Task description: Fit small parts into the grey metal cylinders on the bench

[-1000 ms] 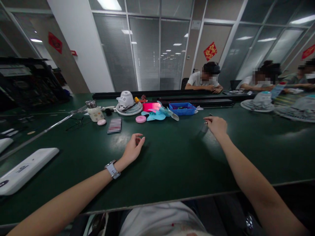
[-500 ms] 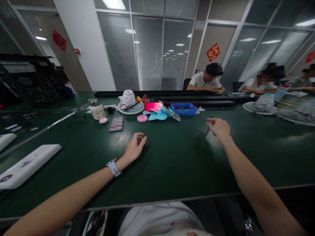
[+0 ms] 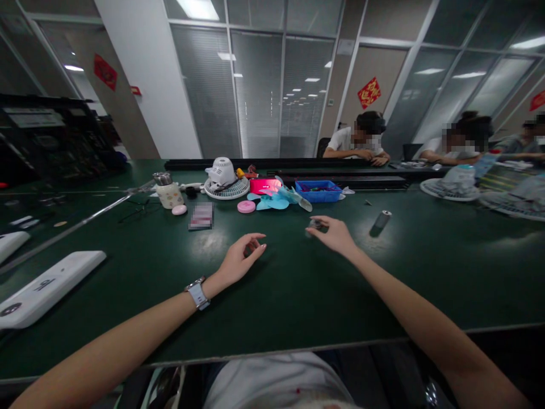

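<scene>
Right hand (image 3: 336, 234) moved leftward to the middle of the frame, with a small greyish thing (image 3: 313, 226) in its pinch

Since the earlier frame, the left hand (image 3: 239, 258) also came slightly rightward. Left of centre, it was over the green table (image 3: 272, 307); whether it touched, I could not tell. Its fingers were curved, the thumb apart from the index finger, and I saw nothing held. This relaxed opening seemed to me suitable for steadying a small piece.

At the middle, the right fingers were closed on the small greyish thing, which they partly covered, so its kind was unclear. In my judgement, such a piece needed a light but secure pinch, and slow movement, well apart from the blue fan blades (image 3: 275, 199) and the blue tray (image 3: 319, 193) behind.

Right of centre, a silvery cylinder (image 3: 381, 221) was on the table, apart from the hand. Because the forearm (image 3: 400, 284) passed near it, a careful elbow was advisable.
</scene>
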The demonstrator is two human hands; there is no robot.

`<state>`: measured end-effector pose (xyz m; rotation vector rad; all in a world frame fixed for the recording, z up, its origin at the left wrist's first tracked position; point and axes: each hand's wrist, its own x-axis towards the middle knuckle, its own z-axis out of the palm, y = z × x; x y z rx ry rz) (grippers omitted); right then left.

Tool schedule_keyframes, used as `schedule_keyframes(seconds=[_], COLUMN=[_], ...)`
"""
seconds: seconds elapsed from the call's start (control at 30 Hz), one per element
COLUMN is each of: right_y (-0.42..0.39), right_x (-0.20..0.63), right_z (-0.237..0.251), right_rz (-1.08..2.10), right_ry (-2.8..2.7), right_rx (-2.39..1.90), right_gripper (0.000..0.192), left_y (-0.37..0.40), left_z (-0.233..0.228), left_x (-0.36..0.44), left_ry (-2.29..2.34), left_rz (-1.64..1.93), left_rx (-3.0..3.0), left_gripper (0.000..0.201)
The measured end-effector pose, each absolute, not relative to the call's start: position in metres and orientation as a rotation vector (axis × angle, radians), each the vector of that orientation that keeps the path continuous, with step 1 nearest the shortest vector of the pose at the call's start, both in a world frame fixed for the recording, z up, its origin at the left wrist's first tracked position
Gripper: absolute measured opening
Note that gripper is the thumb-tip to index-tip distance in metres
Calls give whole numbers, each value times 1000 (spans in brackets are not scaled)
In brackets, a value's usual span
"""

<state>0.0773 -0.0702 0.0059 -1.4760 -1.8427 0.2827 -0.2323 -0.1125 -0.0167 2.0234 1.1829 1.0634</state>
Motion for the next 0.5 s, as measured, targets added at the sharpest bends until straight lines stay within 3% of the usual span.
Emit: schedule_keyframes(seconds=[0.2,0.5], right_y=[-115,-130], right_x=[-1,-13], right_z=[-9,-16], right_rz=[548,588], right_ry=[-2103,-2173], right_rx=[-1014,-894], right_gripper=[59,62], left_y=[-129,-127], left_z=[-11,-7], left_x=[-219,-212], left_ry=[1033,1047], left_rz=[1025,1083], left_rx=[2132,2066], left_gripper=[40,29])
